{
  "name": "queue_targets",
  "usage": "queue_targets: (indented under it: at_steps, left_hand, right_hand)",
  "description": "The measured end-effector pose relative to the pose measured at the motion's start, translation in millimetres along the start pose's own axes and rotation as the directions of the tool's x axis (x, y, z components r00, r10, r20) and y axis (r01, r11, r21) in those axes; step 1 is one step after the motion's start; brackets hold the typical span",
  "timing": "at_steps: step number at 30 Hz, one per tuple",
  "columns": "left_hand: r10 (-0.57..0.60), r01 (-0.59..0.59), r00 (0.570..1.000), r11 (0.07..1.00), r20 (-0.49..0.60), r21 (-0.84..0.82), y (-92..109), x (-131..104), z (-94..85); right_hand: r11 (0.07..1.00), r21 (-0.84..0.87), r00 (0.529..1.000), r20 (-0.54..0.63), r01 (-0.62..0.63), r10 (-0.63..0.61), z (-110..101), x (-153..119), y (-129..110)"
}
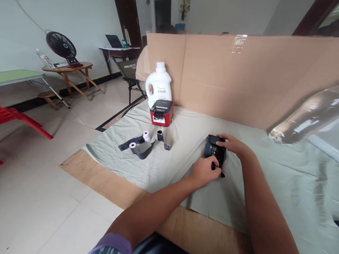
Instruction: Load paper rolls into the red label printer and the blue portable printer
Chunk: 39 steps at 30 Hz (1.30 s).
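Observation:
A small black device (pixel 211 146) rests on the pale green cloth, right of centre. At its near side my left hand (pixel 205 170) is closed on a dark, glossy strip that runs along the front of the device. My right hand (pixel 234 145) lies against the far right side of the device, its fingers apart over the top edge. To the left, a red and black printer (pixel 161 113) stands on the cloth. In front of it are two white paper rolls (pixel 146 136) with dark strips unrolled, and a dark curled strip (pixel 164 140).
Behind the printer stands a white jug (pixel 160 84). A cardboard panel (pixel 232 77) borders the cloth at the back. A plastic-wrapped bundle (pixel 308 116) lies at the right. The bare wooden edge (pixel 105 180) runs along the front.

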<state>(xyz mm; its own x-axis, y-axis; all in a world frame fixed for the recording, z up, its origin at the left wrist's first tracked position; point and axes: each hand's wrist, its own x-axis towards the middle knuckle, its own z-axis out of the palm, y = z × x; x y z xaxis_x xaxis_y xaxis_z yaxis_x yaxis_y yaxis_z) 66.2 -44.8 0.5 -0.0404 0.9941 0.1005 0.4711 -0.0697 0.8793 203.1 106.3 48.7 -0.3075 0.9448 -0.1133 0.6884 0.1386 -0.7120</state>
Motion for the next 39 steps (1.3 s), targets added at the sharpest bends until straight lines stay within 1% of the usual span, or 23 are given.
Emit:
queue_targets:
  at_steps: [3, 5, 9, 12, 15, 17, 19, 22, 23, 24, 26, 28, 30, 32, 34, 36, 37, 39]
  left_hand:
    - [0.006, -0.006, 1.0, 1.0, -0.002, 0.007, 0, 0, -0.6]
    - [0.007, -0.007, 1.0, 1.0, -0.006, 0.006, 2, 0, -2.1]
    - [-0.016, 0.016, 1.0, 1.0, 0.001, -0.006, 5, -1, -4.5]
    - [0.003, -0.003, 1.0, 1.0, -0.006, -0.015, 5, -2, -4.1]
    - [0.036, -0.04, 0.998, 0.997, -0.057, -0.062, 3, -3, -4.5]
    - [0.059, -0.069, 0.992, 0.994, -0.113, -0.087, 1, -1, -7.3]
    - [0.061, -0.078, 0.98, 0.993, -0.187, -0.083, -3, 4, -12.3]
    - [0.004, -0.023, 0.957, 0.998, -0.288, -0.061, -9, 23, -20.7]
    - [-0.015, -0.006, 0.958, 0.998, -0.287, -0.07, -11, 30, -22.7]
    - [-0.027, 0.004, 0.966, 0.996, -0.257, -0.089, -13, 38, -23.8]
    - [-0.019, -0.003, 0.988, 0.989, -0.151, -0.148, -16, 52, -23.1]
    - [-0.002, -0.013, 0.998, 0.976, -0.067, -0.218, -17, 61, -18.8]
    - [-0.004, -0.012, 0.998, 0.962, -0.056, -0.272, -16, 68, -12.4]
    - [-0.006, -0.013, 0.998, 0.958, -0.065, -0.286, -9, 75, -4.8]
    - [0.027, -0.039, 0.998, 0.969, -0.055, -0.245, 6, 87, 5.8]
    - [0.071, -0.072, 0.997, 0.983, -0.011, -0.169, 29, 101, 22.9]
    - [0.086, -0.084, 0.996, 0.988, 0.015, -0.126, 43, 109, 34.5]
    - [0.101, -0.098, 0.993, 0.994, 0.058, -0.056, 70, 123, 63.5]
  right_hand:
    - [0.984, 0.08, 0.987, 0.027, -0.157, 0.156, 2, -1, 2]
    - [0.971, 0.104, 0.977, 0.03, -0.214, 0.212, 2, -1, 2]
    - [0.962, 0.134, 0.972, 0.03, -0.236, 0.234, 3, 0, 3]
    - [0.962, 0.12, 0.969, 0.002, -0.245, 0.247, 4, 3, 6]
    - [0.967, 0.089, 0.97, -0.032, -0.238, 0.242, 5, 6, 6]
    - [0.964, 0.085, 0.966, -0.042, -0.25, 0.254, 5, 6, 5]
    - [0.952, 0.115, 0.956, -0.04, -0.283, 0.29, 4, 4, 4]
    - [0.919, 0.191, 0.936, -0.002, -0.345, 0.352, 2, -2, 1]
    - [0.912, 0.204, 0.933, 0.023, -0.356, 0.36, 2, -4, 0]
    - [0.915, 0.201, 0.936, 0.04, -0.35, 0.349, 2, -6, -1]
    - [0.942, 0.167, 0.957, 0.02, -0.29, 0.291, 5, -10, -3]
    - [0.97, 0.139, 0.975, -0.069, -0.199, 0.21, 10, -14, -4]
    - [0.982, 0.147, 0.971, -0.184, -0.123, 0.149, 15, -17, 0]
    - [0.983, 0.171, 0.952, -0.285, -0.064, 0.112, 13, -18, 9]
    - [0.98, 0.196, 0.917, -0.382, -0.038, 0.112, 2, -19, 23]
    - [0.974, 0.222, 0.864, -0.482, -0.039, 0.145, -17, -23, 40]
    - [0.972, 0.233, 0.832, -0.53, -0.043, 0.164, -29, -26, 49]
    - [0.968, 0.247, 0.77, -0.608, -0.048, 0.193, -55, -34, 68]
